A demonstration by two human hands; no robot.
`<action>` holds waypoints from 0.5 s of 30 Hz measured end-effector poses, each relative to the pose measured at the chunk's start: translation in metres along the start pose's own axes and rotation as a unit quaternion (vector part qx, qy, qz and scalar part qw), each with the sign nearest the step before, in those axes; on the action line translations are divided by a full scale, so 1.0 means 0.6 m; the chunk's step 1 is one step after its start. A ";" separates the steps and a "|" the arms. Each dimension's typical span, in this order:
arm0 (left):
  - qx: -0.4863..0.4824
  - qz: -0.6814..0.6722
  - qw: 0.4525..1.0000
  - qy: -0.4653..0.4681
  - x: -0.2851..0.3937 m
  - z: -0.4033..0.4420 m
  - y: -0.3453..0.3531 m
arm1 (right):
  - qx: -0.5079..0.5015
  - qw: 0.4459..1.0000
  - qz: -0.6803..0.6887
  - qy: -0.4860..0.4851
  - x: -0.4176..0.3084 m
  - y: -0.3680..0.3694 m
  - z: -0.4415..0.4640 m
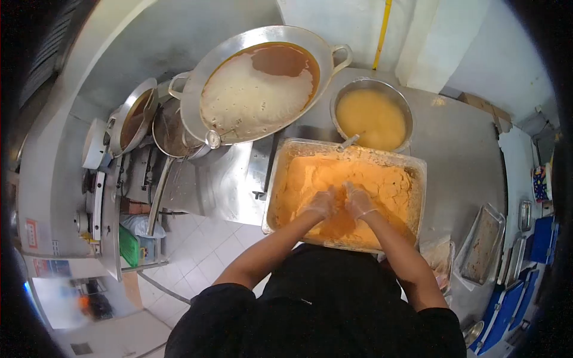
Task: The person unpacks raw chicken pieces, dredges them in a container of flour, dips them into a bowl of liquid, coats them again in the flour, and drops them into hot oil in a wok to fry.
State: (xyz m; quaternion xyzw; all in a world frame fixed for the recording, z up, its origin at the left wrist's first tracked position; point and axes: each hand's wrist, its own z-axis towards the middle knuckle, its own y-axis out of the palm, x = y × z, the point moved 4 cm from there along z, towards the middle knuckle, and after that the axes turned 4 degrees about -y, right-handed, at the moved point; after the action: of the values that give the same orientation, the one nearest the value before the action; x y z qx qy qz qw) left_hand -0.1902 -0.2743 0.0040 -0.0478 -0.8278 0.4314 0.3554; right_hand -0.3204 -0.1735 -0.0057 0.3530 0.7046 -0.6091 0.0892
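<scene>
Both my hands are in a large metal tray (pixel 425 179) of orange breading flour (pixel 382 179), wearing clear plastic gloves. My left hand (pixel 322 203) is just left of the tray's middle, fingers stretched forward against the powder. Close beside it, my right hand (pixel 359 201) has its fingers extended too, and no object shows in either one. A darker orange patch of powder lies between and below the hands. Some fingertips blend into the flour and are hard to make out.
Behind the tray stands a steel bowl of cloudy yellow liquid (pixel 373 116), with a handle (pixel 348 142) near its rim. A wide two-handled pan (pixel 197 101) of foamy brown oil is at the back left, with a thermometer (pixel 212 139). Smaller pans (pixel 149 95) sit further left; a metal tray (pixel 482 244) lies right.
</scene>
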 end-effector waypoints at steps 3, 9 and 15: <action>-0.098 -0.065 0.984 -0.133 -0.017 0.005 -0.017 | -0.146 0.976 -0.160 0.011 0.022 0.017 0.017; -0.139 0.046 0.989 0.036 -0.057 0.053 0.030 | -0.075 0.997 -0.020 -0.021 0.017 0.067 0.025; -0.108 0.132 0.985 0.036 -0.020 0.047 0.024 | -0.034 0.997 -0.072 -0.006 -0.007 0.056 0.019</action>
State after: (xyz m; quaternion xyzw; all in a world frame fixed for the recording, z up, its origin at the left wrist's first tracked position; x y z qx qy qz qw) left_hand -0.2021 -0.2891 -0.0241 -0.2105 -0.8425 0.3803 0.3181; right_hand -0.3005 -0.1854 -0.0329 0.2945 0.7478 -0.5918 0.0619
